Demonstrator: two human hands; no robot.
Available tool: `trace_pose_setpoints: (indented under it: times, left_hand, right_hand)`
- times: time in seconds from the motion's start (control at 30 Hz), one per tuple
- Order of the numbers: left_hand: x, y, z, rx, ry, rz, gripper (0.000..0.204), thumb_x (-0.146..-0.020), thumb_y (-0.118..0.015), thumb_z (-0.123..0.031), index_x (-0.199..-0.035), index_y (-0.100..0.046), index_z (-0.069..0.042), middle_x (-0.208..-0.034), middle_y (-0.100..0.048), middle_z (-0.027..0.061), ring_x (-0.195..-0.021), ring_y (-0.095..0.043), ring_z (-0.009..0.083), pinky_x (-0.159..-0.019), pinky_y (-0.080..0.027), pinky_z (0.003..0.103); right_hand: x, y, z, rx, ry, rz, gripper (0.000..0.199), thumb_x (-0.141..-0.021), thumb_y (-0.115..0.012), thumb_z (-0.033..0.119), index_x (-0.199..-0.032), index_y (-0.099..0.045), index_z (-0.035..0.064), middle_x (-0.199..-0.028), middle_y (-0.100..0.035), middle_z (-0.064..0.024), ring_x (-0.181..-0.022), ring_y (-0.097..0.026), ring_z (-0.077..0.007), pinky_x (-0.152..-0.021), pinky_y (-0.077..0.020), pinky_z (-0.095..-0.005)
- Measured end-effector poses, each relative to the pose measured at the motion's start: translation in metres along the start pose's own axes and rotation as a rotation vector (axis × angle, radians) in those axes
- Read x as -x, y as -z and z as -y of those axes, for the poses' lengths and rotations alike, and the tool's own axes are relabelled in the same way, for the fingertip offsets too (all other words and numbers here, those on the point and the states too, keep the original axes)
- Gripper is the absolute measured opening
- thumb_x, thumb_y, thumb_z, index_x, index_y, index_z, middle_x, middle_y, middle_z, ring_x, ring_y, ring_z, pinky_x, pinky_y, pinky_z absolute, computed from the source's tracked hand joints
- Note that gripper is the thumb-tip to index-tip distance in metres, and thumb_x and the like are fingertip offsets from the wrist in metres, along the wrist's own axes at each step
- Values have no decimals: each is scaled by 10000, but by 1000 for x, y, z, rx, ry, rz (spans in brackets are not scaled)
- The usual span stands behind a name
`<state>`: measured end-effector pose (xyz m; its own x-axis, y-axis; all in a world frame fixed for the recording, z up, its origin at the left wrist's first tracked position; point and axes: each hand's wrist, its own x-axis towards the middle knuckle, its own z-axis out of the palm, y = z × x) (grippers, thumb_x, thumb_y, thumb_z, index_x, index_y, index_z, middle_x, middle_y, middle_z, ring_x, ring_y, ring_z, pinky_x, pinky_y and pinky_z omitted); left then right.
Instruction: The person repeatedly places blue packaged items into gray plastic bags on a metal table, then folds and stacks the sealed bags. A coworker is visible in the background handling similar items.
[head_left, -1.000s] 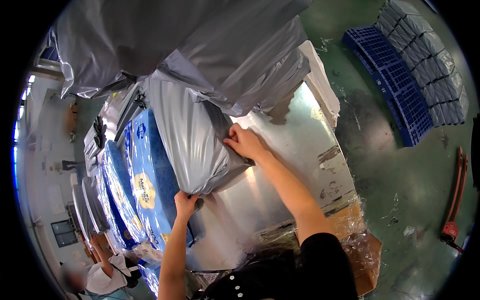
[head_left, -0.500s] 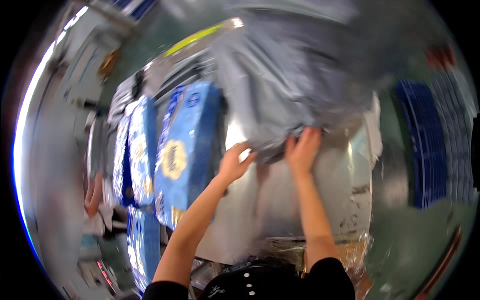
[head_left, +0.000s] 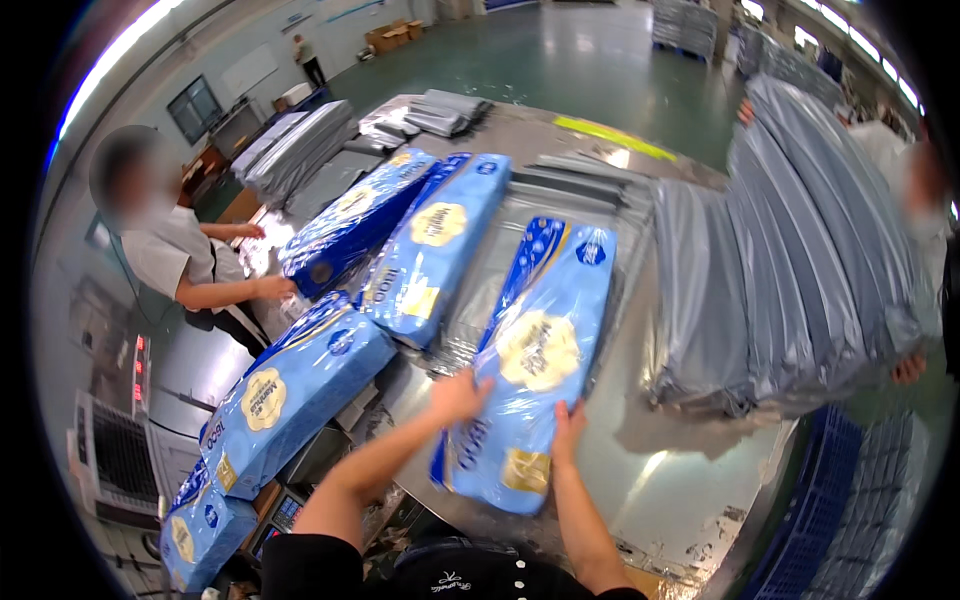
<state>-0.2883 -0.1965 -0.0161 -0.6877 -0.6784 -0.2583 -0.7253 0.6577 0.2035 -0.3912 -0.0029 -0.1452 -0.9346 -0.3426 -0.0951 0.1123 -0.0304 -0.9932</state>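
Between my two hands lies a long light-blue plastic-wrapped tissue pack (head_left: 541, 345), tilted slightly with its near end toward me. My left hand (head_left: 458, 397) grips its left edge, with the fingers curled against the wrap. On the right edge, near the lower end, my right hand (head_left: 568, 432) presses with the fingers partly hidden. Under and behind the pack lie flat grey plastic bags (head_left: 475, 300). Similar blue packs (head_left: 435, 240) lie just to the left, one of them (head_left: 275, 400) angled past the table's left edge.
At the right, a co-worker's hands (head_left: 908, 369) hold a stack of filled grey bags (head_left: 780, 270) over the metal table (head_left: 690, 460). Another person's hand (head_left: 272, 287) touches a blue pack at the left. Blue plastic pallets (head_left: 815, 510) stand at the lower right.
My hands have left the grey bags and now hold a blue pack. Those grey bags are now at the right, in a co-worker's hands. The view has swung round.
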Motion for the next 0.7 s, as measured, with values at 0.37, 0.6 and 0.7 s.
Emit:
trace_pose_setpoints:
  times: [0.37, 0.6, 0.7]
  left_hand:
    - [1, 7, 45, 731, -463, 34, 293, -939, -492, -295, -979, -657, -57, -919, -666, 193, -867, -622, 380, -783, -495, 470]
    - [-176, -32, 65, -306, -788, -212, 304, -726, -647, -110, -1009, -618, -4, -1045, -565, 138, -1000, -569, 267, -780, -527, 336]
    - [-214, -46, 44, -424, -832, -257, 220, -781, -617, -141, -987, -648, -69, -965, -601, 86, -884, -610, 257, -711, -530, 333]
  right_hand:
    - [123, 79, 300, 1113, -162, 156, 1146, -598, -846, 213, -1487, -143, 39, -1315, -380, -239, -1252, -403, -379, -1061, -353, -427]
    - [152, 80, 227, 1371, -195, -13, 1197, -568, -843, 342, -1496, -142, 59, -1210, -467, -242, -1156, -473, -392, -975, -405, -427]
    - [157, 102, 246, 1038, -165, 112, 1121, -576, -833, 288, -1481, -225, 29, -1299, -488, -200, -1199, -489, -331, -1021, -382, -377]
